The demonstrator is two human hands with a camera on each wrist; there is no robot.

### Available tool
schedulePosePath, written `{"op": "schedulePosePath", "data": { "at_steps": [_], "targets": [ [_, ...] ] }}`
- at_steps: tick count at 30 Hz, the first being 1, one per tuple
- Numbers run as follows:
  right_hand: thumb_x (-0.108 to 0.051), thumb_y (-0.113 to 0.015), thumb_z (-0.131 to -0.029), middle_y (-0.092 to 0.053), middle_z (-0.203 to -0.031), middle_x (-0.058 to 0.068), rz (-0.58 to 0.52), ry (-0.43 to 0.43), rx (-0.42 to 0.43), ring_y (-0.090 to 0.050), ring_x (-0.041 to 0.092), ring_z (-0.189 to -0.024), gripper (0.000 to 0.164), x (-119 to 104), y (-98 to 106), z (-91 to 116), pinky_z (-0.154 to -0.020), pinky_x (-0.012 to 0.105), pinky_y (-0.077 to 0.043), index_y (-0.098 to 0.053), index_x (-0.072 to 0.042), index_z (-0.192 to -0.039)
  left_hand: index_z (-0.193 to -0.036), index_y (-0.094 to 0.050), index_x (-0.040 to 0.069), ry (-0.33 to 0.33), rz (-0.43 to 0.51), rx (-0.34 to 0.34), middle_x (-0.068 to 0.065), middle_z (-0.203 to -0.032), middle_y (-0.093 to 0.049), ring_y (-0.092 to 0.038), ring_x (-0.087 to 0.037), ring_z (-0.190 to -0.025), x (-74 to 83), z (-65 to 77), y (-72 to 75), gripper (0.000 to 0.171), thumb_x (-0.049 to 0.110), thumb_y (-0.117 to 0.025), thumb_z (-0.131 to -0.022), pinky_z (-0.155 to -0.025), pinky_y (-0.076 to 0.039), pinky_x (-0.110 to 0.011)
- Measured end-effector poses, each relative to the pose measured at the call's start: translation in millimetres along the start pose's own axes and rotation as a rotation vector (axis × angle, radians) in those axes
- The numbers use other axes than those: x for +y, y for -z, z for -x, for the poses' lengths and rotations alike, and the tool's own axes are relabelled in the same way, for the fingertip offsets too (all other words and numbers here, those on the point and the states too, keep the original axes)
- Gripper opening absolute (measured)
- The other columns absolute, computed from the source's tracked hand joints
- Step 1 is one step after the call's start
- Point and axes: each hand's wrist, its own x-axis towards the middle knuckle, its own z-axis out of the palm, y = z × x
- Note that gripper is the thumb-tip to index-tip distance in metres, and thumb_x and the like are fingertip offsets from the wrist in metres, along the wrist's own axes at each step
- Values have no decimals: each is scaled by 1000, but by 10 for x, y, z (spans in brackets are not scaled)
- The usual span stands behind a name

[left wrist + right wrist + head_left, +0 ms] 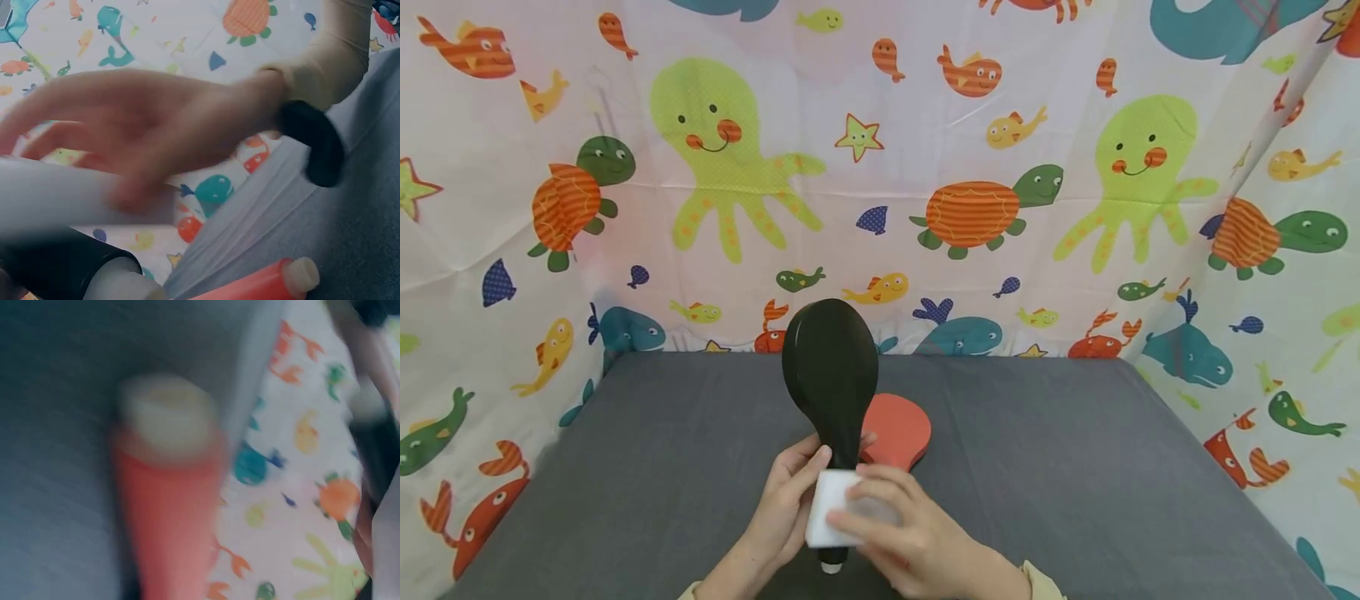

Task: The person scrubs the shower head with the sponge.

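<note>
My left hand grips the handle of a black paddle-shaped thing with a rounded head and a pale end. It stands upright, head up, in front of me. My right hand holds a white block against the front of that handle. The left wrist view shows the right hand, blurred, with its fingers over the white block; the black handle lies below. Behind the hands is a red paddle-shaped thing on the table, its pale-ended handle blurred in the right wrist view.
A grey cloth covers the table. A white curtain printed with sea animals stands along the back and both sides of it.
</note>
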Motion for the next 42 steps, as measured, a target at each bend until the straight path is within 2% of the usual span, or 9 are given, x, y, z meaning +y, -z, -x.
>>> {"op": "schedulePosePath", "data": {
  "at_steps": [5,10,13,17,24,28,32,37,42],
  "targets": [
    [-28,-67,-86,-43,-129,5,-6,65,-179,-36,23,-124,46,-99,-38,108,-103,27,-33,-53,-14,-127,-137,-37,-6,-20,57,-13,-21,-130,-51,-56,-25,-103,53,-20,13,41,4,-19,-102,-93,-43,-34],
    [-15,-60,-90,-46,-122,17,45,73,22,-41,33,-118,34,80,2,-62,-96,34,-42,-56,-7,-122,-130,-46,-3,-15,18,-16,-12,-123,-57,-55,-17,-106,65,-9,10,38,5,-22,-102,-93,-43,-29],
    [-17,-55,-92,-42,-122,22,43,-54,169,-39,37,-118,35,176,25,-198,-91,39,-44,-53,-4,-124,-124,-50,1,25,-27,4,-5,-121,-56,-48,-13,-114,57,-4,-6,34,7,-24,-102,-97,-38,-26],
    [-21,-54,-93,-38,-126,22,4,-182,236,-35,36,-120,40,208,26,-266,-90,42,-43,-50,-4,-129,-126,-47,3,75,-56,17,-3,-124,-51,-43,-12,-118,50,-7,-12,33,9,-25,-103,-99,-35,-26],
    [-15,-62,-88,-45,-125,14,12,34,-49,-39,29,-121,39,-7,-11,0,-99,34,-39,-54,-9,-126,-135,-39,2,47,3,62,-7,-128,-53,-49,-16,-118,116,-18,47,37,12,-22,-104,-97,-41,-31],
    [-15,-68,-85,-45,-128,6,-4,68,-167,-38,22,-124,46,-51,13,100,-103,31,-34,-53,-14,-128,-131,-42,2,26,-40,99,-6,-122,-52,-54,-18,-108,131,-24,54,33,11,-27,-103,-93,-44,-32],
    [-14,-64,-86,-45,-125,15,-5,85,-53,-39,32,-121,40,76,20,5,-99,36,-39,-54,-9,-125,-117,-49,3,39,-81,106,-4,-109,-54,-56,-16,-96,96,-26,40,24,9,-31,-102,-86,-47,-26],
    [-19,-54,-93,-40,-125,22,2,-107,167,-37,37,-120,38,233,45,-221,-90,42,-45,-51,-5,-128,-110,-59,5,25,-75,72,-1,-104,-59,-54,-10,-96,31,-6,5,26,2,-35,-100,-83,-46,-23],
    [-23,-52,-95,-39,-127,21,-14,-221,223,-36,35,-121,39,237,74,-298,-86,44,-46,-49,-8,-131,-106,-63,7,-6,-95,66,1,-99,-60,-54,-7,-90,8,7,-7,27,-3,-41,-96,-79,-46,-21]
  ]
}}
